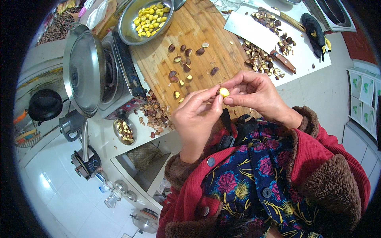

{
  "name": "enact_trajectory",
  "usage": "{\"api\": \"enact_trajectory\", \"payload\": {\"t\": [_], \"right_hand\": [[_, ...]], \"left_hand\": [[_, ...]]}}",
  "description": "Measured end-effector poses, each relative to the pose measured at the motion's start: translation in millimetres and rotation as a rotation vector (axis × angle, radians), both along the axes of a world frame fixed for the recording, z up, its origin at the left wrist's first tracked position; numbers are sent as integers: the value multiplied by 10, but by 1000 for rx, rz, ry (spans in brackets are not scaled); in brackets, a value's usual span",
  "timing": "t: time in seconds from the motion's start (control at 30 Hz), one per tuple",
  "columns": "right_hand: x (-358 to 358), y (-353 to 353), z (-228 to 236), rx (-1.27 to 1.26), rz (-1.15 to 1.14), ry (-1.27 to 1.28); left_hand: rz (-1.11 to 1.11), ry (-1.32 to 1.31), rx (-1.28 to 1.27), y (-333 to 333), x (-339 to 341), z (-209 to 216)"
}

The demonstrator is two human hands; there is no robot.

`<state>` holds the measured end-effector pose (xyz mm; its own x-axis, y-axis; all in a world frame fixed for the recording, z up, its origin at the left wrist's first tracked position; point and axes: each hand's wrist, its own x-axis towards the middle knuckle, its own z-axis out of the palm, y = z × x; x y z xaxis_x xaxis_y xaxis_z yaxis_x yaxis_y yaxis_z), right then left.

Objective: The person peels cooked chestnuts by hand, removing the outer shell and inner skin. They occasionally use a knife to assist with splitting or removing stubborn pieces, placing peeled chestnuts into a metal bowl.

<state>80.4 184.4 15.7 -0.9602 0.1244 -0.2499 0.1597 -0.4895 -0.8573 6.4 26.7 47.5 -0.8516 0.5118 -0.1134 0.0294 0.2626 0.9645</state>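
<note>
Small yellow kernel (224, 92) pinched between both hands over the wooden cutting board (198, 35) on the counter. Slick and tiny, I'd say it could pop free and drop. Left hand (196, 119) fingers closed on it; right hand (254, 93) curled, fingertips gripping too.

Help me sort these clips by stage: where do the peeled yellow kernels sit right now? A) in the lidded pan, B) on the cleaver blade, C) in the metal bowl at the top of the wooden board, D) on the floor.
C: the metal bowl at the far end of the wooden board holds a heap of yellow kernels; the left hand and right hand pinch one more.
</note>
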Motion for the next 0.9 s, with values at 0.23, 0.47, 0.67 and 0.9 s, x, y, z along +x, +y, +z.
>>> {"api": "enact_trajectory", "payload": {"t": [0.23,0.47,0.67,0.9], "right_hand": [[-6,18,44,24,20,-16],[6,-28,77,134,-6,-43],[11,-81,80,16,-17,-84],[13,-105,-15,-326,-63,-140]], "left_hand": [[22,-120,111,-32,-22,-63],[122,-14,-42,20,60,-74],[143,-172,104,33,49,-83],[239,-399,242,61,51,-102]]}}
